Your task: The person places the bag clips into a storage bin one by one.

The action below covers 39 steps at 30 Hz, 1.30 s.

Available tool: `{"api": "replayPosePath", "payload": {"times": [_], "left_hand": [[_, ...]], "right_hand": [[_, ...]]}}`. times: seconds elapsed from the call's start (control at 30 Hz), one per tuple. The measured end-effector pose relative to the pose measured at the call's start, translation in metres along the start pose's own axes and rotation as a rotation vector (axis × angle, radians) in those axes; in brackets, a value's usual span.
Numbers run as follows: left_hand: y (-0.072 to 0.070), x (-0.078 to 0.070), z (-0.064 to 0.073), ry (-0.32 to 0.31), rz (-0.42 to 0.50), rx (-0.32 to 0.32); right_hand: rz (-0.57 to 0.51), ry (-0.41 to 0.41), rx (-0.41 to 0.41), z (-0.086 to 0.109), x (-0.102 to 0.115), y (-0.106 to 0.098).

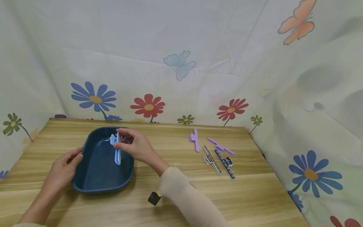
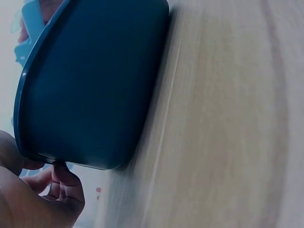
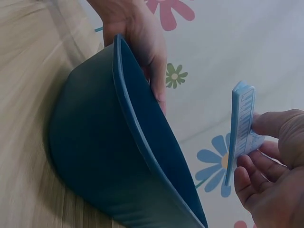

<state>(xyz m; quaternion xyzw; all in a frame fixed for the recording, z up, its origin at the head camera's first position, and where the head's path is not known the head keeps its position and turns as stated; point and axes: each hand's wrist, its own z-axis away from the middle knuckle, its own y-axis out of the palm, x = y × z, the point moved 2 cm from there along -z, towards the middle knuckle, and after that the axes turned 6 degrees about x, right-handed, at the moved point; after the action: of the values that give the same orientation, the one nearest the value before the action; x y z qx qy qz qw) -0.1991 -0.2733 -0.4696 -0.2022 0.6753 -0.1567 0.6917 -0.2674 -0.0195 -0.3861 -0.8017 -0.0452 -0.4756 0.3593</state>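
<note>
A dark blue rectangular basin (image 1: 99,186) with rounded corners stands on the left of the table. My left hand (image 1: 63,167) grips its left rim, thumb on one side and fingers on the other; the left wrist view shows the same hand (image 2: 45,194) at the rim. Between thumb and fingers, my right hand (image 1: 139,146) pinches a light blue clip (image 1: 117,154) over the basin. In the right wrist view the clip (image 3: 243,118) has a long bar with a ruled, keyboard-like pattern, and it hangs above the rim, apart from the basin.
Right of the basin lie a purple clip (image 1: 195,140), another purple clip (image 1: 227,149), a white keyboard-patterned clip (image 1: 214,164) and a black one (image 1: 225,164). A small black object (image 1: 154,198) with a yellow edge is near my right sleeve. A flowered curtain (image 1: 198,88) hangs behind the table.
</note>
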Motion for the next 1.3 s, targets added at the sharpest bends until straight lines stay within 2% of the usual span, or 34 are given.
{"api": "replayPosePath", "payload": {"times": [0.3,0.67,1.13,1.3], "left_hand": [[-0.001,-0.001,0.0,-0.033,0.0,0.016],[-0.001,-0.004,-0.003,-0.1,0.039,0.041],[0.0,-0.002,-0.004,-0.131,0.084,0.066],[0.001,-0.002,-0.005,-0.103,0.073,0.069]], "right_hand": [[-0.013,0.002,0.017,-0.012,0.002,0.015],[0.021,0.022,0.067,-0.024,0.01,0.029],[0.225,0.026,0.133,-0.036,0.012,0.05],[0.302,0.057,0.153,-0.038,0.009,0.057]]}}
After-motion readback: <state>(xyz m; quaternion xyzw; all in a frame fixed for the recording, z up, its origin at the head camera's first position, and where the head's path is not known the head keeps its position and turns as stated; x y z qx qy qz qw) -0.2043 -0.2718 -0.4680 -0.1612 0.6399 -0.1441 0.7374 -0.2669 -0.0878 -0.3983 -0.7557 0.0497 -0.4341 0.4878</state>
